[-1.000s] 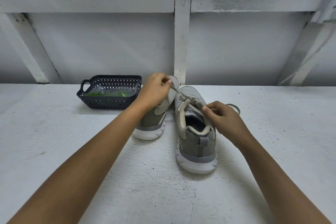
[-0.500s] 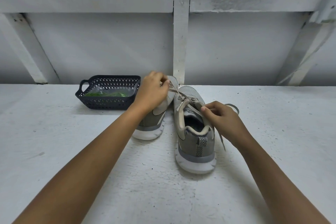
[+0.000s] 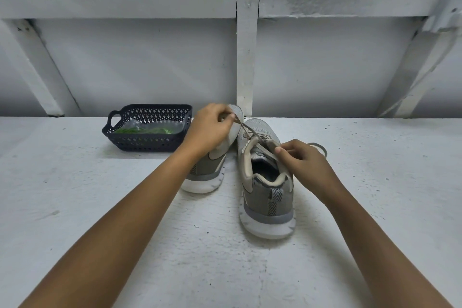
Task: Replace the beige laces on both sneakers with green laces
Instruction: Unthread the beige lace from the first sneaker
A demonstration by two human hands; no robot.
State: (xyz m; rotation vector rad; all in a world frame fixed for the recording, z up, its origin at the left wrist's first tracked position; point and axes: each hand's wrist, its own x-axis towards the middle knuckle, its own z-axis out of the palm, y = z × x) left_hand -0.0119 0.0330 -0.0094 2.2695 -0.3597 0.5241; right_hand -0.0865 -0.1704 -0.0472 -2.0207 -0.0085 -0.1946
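The beige lace (image 3: 242, 125) is partly threaded in the near sneaker (image 3: 268, 190), which stands with its heel toward the person on the white tabletop (image 3: 100, 207). One strand runs taut from the sneaker's upper eyelets, up and to the left, into the left grip (image 3: 212, 127). This is a bare hand whose thumb and fingers pinch the strand in front of the toe of the second sneaker (image 3: 208, 170). The right grip (image 3: 303, 160), also a bare hand, pinches another strand at the right side of the near sneaker's collar. A loop of lace lies just beyond its knuckles.

The second sneaker stands just left of the near sneaker across a narrow gap, and the left wrist hides much of it. Farther left and back from the near sneaker sits a dark basket (image 3: 150, 144) holding green laces (image 3: 142, 130) in clear wrap.

The rough, painted tabletop stretches wide to the right of and in front of the near sneaker. Close behind its toe rises a white wall with timber framing (image 3: 246, 57).
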